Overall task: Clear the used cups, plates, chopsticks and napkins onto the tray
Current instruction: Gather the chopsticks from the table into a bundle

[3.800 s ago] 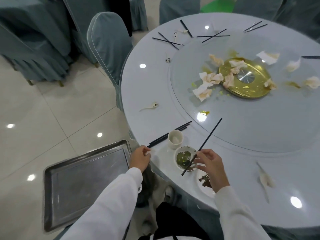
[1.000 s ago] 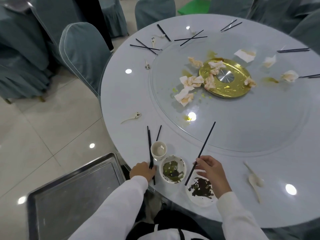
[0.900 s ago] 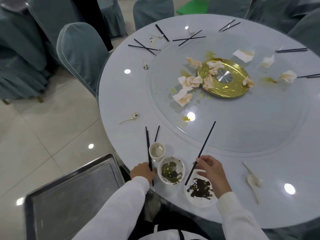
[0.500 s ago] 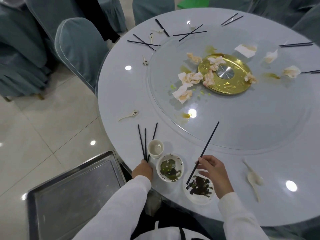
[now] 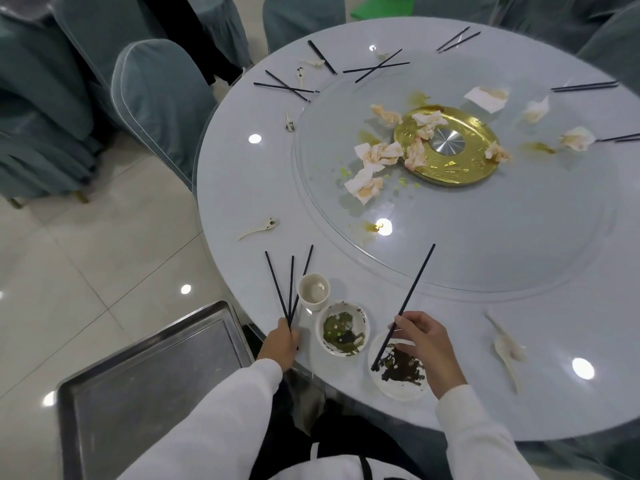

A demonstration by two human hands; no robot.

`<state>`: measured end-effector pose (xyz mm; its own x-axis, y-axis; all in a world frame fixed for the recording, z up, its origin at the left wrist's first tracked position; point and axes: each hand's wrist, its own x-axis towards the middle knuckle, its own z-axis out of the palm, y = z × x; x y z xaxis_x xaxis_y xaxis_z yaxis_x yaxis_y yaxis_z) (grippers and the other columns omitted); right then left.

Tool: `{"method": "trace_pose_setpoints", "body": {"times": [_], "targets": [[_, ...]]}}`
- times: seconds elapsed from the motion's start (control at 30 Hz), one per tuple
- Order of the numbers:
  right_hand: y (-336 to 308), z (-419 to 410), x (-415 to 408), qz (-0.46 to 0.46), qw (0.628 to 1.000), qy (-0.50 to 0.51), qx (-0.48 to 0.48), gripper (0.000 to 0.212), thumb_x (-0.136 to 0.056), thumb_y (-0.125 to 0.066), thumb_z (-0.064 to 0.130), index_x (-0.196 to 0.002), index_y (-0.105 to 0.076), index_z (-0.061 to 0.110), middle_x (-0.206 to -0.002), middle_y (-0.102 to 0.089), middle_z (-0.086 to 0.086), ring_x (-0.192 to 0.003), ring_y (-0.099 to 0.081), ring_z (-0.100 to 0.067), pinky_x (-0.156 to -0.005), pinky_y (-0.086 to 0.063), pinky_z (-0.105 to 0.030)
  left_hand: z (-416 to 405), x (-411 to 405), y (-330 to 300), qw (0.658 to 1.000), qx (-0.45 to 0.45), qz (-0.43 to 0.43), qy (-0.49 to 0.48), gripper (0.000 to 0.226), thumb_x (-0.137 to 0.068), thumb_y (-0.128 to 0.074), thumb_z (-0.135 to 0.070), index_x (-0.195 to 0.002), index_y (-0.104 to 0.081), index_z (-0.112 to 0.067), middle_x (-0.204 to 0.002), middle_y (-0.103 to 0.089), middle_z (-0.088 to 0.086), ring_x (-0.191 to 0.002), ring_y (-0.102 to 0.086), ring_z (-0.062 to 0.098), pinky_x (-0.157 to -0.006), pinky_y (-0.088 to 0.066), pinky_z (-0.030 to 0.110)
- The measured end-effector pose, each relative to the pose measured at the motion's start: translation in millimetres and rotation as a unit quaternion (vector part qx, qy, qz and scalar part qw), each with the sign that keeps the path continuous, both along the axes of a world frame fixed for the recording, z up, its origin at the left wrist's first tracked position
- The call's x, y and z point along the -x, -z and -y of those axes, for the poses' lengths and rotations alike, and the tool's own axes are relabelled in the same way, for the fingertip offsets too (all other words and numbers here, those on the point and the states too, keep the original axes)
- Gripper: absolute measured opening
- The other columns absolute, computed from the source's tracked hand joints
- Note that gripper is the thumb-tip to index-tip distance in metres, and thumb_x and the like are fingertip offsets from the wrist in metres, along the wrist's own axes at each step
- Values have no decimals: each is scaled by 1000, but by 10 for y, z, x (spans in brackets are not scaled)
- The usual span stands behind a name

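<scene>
The three black chopsticks [image 5: 289, 287] are fanning out loose from the left grip [image 5: 280, 342], which is pinching just their near ends at the worktop [image 5: 242, 188] edge. That fan is the sketchy part: with only the ends held, one could probably slide out and be dropping to the floor on the way to the tray [image 5: 145, 386], sitting low and just left of that grip. The cup [image 5: 313, 292] is standing right beside the fanned tips, so a careless swing is likely knocking it over.

The right grip [image 5: 424, 344] is pinching a single chopstick [image 5: 405, 306] partway along, its lower tip hanging over the dirty plate [image 5: 398, 370] under the hand, so it's maybe dragging sauce around. The smeared bowl [image 5: 343, 329] is sitting between the two grips, nothing on the tray yet.
</scene>
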<state>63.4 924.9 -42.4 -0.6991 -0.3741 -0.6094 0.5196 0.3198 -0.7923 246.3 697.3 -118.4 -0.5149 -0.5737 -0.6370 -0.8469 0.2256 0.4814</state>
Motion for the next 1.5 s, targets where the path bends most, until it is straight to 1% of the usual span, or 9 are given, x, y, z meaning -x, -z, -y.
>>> {"method": "trace_pose_setpoints", "body": {"times": [0.33,0.7,0.93,1.03,1.1,1.2,1.27,1.37,1.5], "targets": [[-262,244,-226,36,984,-140,104,19,-100,-72,24,-107,-66,7,-107,-79,-19,-92,-76,-30,-74,-61,-30,-36,-252,-75,989,-69,-92,-91,22,-111,-39,-25,-90,-42,-23,-80,-51,4,-69,-47,16,-61,-38,27],[-338,1024,-953,97,966,-203,125,23,-96,-72,2,-119,-66,-1,-100,-79,-21,-95,-79,-34,-76,-65,-37,-100,-654,-522,959,-88,-212,-163,24,-113,-36,-23,-107,-51,-5,-79,-47,8,-71,-44,23,-70,-41,40],[-360,1416,-1271,110,975,-164,105,38,-88,-80,8,-118,-58,5,-98,-81,-15,-94,-80,-30,-74,-66,-34,-187,-1108,-937,961,-33,-247,-124,20,-114,-36,-29,-120,-55,-29,-96,-65,-13,-88,-63,1,-82,-49,19],[-400,1545,-1384,157,968,-170,99,32,-95,-70,0,-121,-52,2,-98,-80,-22,-95,-80,-35,-74,-66,-37,-237,-1258,-998,961,-38,-253,-101,20,-114,-36,-32,-120,-55,-35,-94,-68,-23,-85,-64,-2,-77,-49,17],[-445,1571,-1479,187,959,-189,99,28,-100,-65,0,-125,-51,1,-102,-78,-25,-97,-78,-38,-79,-66,-43,-286,-1367,-1016,963,-40,-253,-90,24,-113,-36,-38,-132,-52,-41,-101,-70,-19,-92,-65,-2,-85,-52,23],[-506,1511,-1569,210,940,-239,122,25,-105,-59,3,-129,-50,1,-115,-75,-28,-108,-75,-41,-89,-64,-47,-369,-1510,-1017,963,-50,-253,-73,37,-105,-33,-52,-141,-38,-58,-89,-69,-7,-76,-62,1,-73,-47,22],[-539,1442,-1635,223,932,-248,144,25,-106,-55,2,-131,-50,-2,-119,-74,-28,-110,-74,-41,-85,-65,-44,-393,-1621,-994,969,-40,-237,-53,49,-106,-34,-50,-155,-36,-44,-102,-70,11,-83,-64,14,-74,-44,27],[-567,1330,-1787,232,928,-247,152,32,-107,-54,1,-137,-53,-7,-121,-73,-28,-111,-74,-39,-82,-65,-41,-449,-1789,-968,978,-40,-206,-20,50,-111,-34,-44,-159,-35,-29,-103,-68,15,-92,-63,31,-77,-48,35],[-606,1132,-2023,213,927,-268,154,32,-106,-53,0,-136,-58,-10,-127,-72,-26,-119,-71,-38,-97,-62,-45,-599,-2009,-1053,976,-57,-212,0,55,-102,-29,-55,-152,-39,-36,-102,-67,1,-94,-65,22,-92,-55,42]]}}
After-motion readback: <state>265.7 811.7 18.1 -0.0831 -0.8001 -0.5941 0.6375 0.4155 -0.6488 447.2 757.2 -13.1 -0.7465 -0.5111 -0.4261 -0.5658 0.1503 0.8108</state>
